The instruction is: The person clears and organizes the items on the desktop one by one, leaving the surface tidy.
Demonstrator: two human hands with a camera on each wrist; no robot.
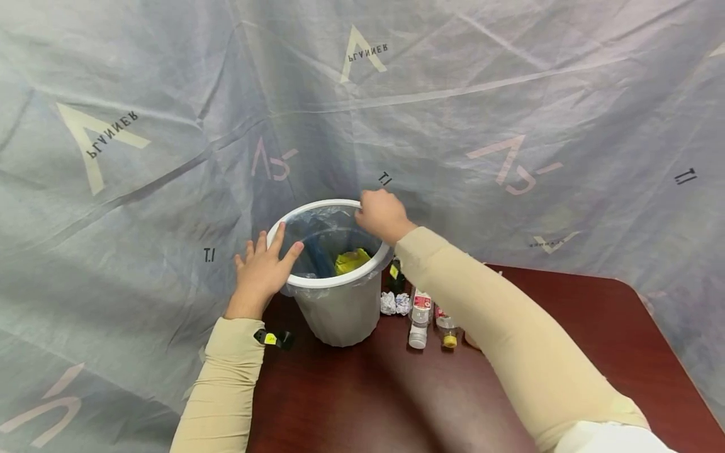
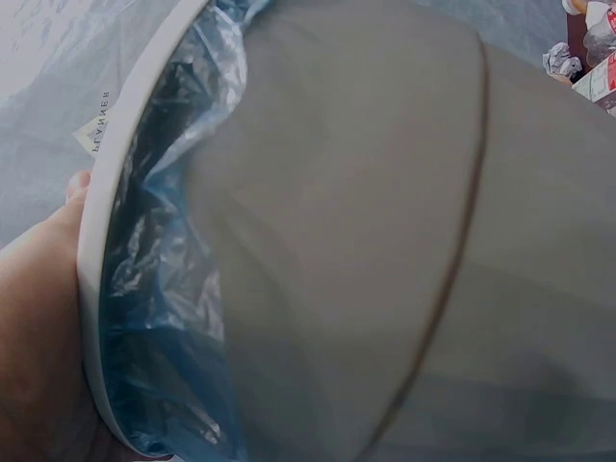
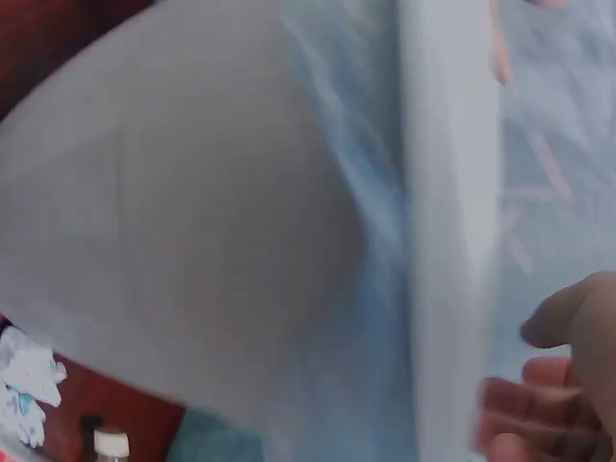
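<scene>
A grey trash bin [image 1: 342, 314] with a white rim ring [image 1: 328, 282] stands on the table, lined with a bluish clear bag [image 1: 308, 220]. Inside lies a crumpled yellow piece [image 1: 352, 260]. My left hand [image 1: 262, 272] rests on the left of the rim with its fingers spread; its wrist view shows the hand [image 2: 43, 327] against the ring. At the far right of the rim is my right hand [image 1: 385, 217], fingers loosely bent. In the right wrist view, that hand [image 3: 568, 385] is blurred, thumb apart from the fingers, with nothing visible between them.
Right of the bin lie crumpled paper balls [image 1: 394, 304], a clear bottle with a white cap [image 1: 419, 321], another with a yellow cap [image 1: 447, 327] and a dark item [image 1: 395, 274]. Grey printed sheeting [image 1: 453, 126] hangs behind the dark red table [image 1: 595, 327].
</scene>
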